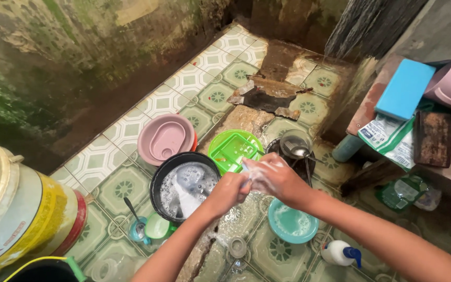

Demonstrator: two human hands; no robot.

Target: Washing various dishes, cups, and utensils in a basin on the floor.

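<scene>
Patterned tile floor, soapy hands above round black pot

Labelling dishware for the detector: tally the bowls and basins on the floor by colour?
Pink basin: 1
Black basin of soapy water: 1
Green basin: 1
Teal bowl: 1
Small green bowl: 1
Total: 5
Both soapy hands, left hand and right hand, meet above them.
</scene>
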